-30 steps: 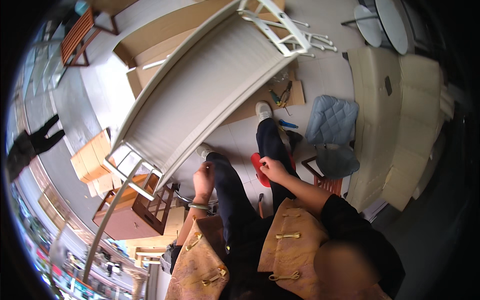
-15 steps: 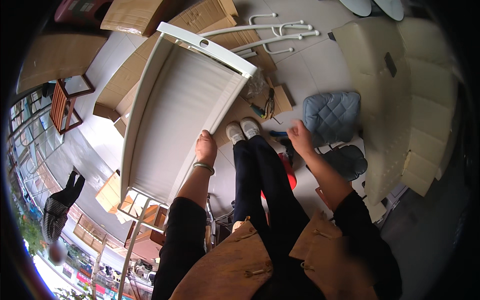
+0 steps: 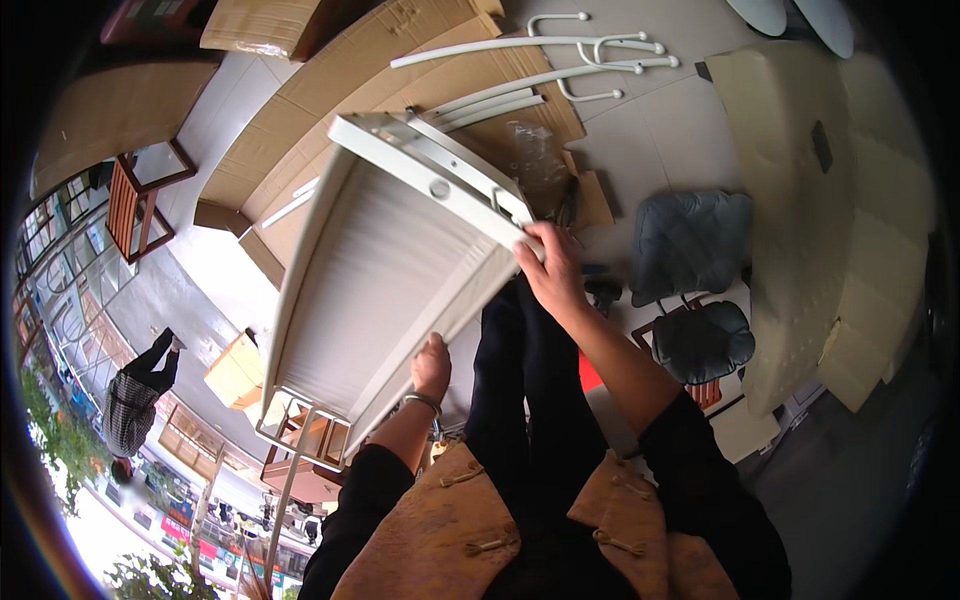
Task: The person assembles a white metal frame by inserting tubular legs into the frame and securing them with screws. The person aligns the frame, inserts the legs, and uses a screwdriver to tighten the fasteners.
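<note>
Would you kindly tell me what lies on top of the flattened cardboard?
White tubes lie partly on the cardboard, with clear plastic too; the white frame hides some cardboard, so anything behind it cannot be seen.

- Below everything, pale tiled floor [image 3: 650, 125], with straight joints between large tiles visible at upper right.
- Spread over the upper middle of it, brown cardboard sheets [image 3: 300, 110], creased and overlapping.
- Laid across the right part of the cardboard, white curved tubes [image 3: 500, 44], with hooked, knob-tipped ends out over bare tile.
- Just below these, crumpled clear plastic [image 3: 535, 150], also on cardboard.
- Along the right, set on tile, a cream sofa [image 3: 780, 210].
- At far left, on tile too, a red-brown slatted stool [image 3: 123, 205].
</note>
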Tool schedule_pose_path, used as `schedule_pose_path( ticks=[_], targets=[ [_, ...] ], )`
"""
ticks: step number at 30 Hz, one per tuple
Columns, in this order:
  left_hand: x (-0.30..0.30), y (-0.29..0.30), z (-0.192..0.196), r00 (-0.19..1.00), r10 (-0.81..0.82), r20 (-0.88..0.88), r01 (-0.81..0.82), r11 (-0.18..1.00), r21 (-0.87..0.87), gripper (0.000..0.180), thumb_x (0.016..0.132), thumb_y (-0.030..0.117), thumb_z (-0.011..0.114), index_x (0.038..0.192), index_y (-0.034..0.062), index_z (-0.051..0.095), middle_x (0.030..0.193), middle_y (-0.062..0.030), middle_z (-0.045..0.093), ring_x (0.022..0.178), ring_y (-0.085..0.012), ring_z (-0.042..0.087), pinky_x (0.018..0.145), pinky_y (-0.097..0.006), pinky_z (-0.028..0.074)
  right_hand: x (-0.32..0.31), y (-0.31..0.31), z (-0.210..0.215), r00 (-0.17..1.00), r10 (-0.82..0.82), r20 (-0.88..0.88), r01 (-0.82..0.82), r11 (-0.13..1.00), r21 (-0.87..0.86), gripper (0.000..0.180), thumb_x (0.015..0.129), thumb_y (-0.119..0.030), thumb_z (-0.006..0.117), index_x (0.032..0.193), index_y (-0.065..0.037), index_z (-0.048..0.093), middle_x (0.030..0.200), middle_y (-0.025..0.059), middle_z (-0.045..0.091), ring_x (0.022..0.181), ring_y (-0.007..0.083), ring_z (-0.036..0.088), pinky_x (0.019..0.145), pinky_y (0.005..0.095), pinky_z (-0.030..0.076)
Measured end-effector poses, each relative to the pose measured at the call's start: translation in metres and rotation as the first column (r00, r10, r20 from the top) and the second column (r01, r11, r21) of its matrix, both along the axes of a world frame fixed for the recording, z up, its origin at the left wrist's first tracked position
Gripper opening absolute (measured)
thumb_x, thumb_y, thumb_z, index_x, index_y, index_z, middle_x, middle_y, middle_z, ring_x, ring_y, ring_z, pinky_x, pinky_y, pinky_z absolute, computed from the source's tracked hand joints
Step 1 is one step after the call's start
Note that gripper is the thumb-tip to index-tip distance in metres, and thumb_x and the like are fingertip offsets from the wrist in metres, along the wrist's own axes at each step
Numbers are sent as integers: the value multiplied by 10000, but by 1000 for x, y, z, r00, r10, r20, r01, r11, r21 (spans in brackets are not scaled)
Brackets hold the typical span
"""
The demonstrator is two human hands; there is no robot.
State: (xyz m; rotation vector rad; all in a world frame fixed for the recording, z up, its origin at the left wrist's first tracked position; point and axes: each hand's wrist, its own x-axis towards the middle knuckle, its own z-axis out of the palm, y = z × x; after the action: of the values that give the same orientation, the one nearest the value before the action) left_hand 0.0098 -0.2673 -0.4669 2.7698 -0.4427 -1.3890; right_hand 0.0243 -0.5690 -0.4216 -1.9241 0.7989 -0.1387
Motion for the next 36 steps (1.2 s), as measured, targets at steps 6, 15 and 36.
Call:
schedule_pose_path(
  ticks=[6,15,36],
  targets=[
    [-33,5,-4,986,130,-101,-134,991,-28,152,807,49,507,955,76,488,937,-146,614,875,-374,599,733,-462,489,-20,-39,-67,991,15,-133,64,822,566,152,954,-173,524,928,-39,589,779,-1,585,725,71,543,673,208,442],
    [-32,11,-19,967,251,41,-232,936,-264,354,616,84,694,949,104,575,932,-71,619,896,-300,596,731,-391,503,101,-54,-349,721,574,-389,-675,709,-203,160,835,-125,577,965,-34,599,971,176,598,949,364,569,810,448,476],
    [-27,10,-16,931,318,180,-252,915,-314,294,596,18,604,877,102,581,870,-39,630,778,-251,612,593,-341,498,48,-250,-341,310,211,-927,-843,513,-165,189,891,-98,435,1040,-81,552,1051,137,600,981,336,581,815,463,477]
  ],
)
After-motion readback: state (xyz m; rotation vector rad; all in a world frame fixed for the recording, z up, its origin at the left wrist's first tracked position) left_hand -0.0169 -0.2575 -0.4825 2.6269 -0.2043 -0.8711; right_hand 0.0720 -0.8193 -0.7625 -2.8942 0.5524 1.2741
